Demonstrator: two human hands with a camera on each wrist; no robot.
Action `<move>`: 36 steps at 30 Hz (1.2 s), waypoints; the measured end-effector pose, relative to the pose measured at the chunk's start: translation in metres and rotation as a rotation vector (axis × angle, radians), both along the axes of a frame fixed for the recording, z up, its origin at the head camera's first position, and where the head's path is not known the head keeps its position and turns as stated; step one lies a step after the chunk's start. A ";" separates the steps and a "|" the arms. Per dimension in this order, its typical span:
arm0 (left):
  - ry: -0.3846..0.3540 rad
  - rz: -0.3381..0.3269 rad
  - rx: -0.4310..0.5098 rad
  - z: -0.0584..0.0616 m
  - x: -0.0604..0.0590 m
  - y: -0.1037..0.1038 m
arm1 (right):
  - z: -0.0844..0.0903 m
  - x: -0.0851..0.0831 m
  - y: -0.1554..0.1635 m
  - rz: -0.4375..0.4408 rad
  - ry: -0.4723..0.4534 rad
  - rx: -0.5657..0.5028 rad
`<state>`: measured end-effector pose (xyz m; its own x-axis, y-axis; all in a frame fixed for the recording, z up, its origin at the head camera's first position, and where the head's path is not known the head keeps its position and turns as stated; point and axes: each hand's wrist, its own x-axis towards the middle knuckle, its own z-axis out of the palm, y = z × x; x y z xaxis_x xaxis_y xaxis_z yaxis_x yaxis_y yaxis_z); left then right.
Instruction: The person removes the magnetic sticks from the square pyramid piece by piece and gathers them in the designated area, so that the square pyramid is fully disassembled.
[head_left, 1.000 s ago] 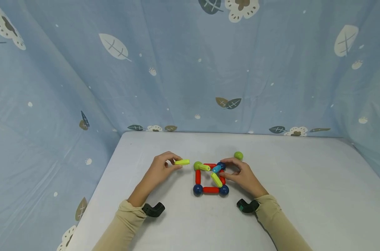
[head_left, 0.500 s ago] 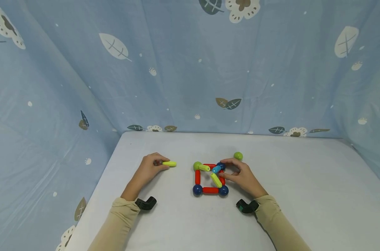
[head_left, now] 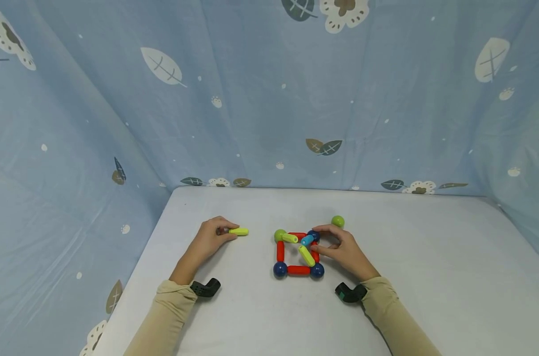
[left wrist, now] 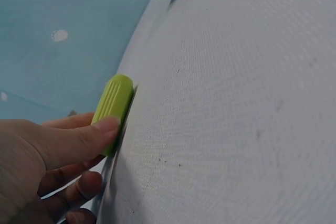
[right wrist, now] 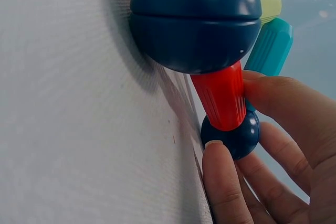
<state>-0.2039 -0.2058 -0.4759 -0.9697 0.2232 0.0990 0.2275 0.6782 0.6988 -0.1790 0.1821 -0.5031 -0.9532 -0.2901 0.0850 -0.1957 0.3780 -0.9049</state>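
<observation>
My left hand [head_left: 210, 238] has drawn off leftward, thumb and fingers pinching a yellow stick [head_left: 239, 231], so I judge that piece unattached for now. My right hand [head_left: 344, 248] grips the square frame [head_left: 299, 270] by its far-right corner. Beyond sits a loose green ball [head_left: 338, 221]; I've more room rightward than toward the table's far edge [head_left: 407, 194].

Fabric-draped tabletop booth [head_left: 269, 113], set up like a small recording studio
Pale blue curtains [head_left: 251, 113] printed with leaves [head_left: 161, 65], flowers [head_left: 420, 187] and paw prints [head_left: 216, 101] hang behind and along both sides of a white-covered worktop [head_left: 429, 267], and black wrist-worn cameras [head_left: 206, 288] suggest filming; the room beyond is hidden, so home or lab cannot be told
</observation>
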 end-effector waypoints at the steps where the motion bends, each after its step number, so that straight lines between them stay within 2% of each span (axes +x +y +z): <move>1: 0.004 -0.003 0.002 0.000 0.000 0.000 | 0.000 0.000 0.000 0.000 0.001 0.001; 17: -0.016 -0.015 -0.006 0.001 0.000 -0.001 | 0.001 0.000 0.000 -0.006 -0.002 0.003; 22: 0.055 0.010 -0.003 0.000 0.001 0.002 | 0.002 0.000 0.000 0.005 -0.005 -0.006; 26: 0.129 0.029 0.034 0.001 0.003 0.013 | 0.001 0.000 0.002 0.037 0.016 -0.003; 29: 0.147 -0.005 0.063 0.003 0.008 0.028 | 0.002 0.000 0.003 0.064 0.043 0.006; 36: 0.112 -0.170 0.066 0.008 0.026 0.069 | 0.002 0.001 0.003 0.103 0.056 0.023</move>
<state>-0.1779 -0.1371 -0.4684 -0.9007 0.3721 0.2242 0.4137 0.5772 0.7040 -0.1777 0.1850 -0.5010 -0.9121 -0.3891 0.1292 -0.2844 0.3737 -0.8829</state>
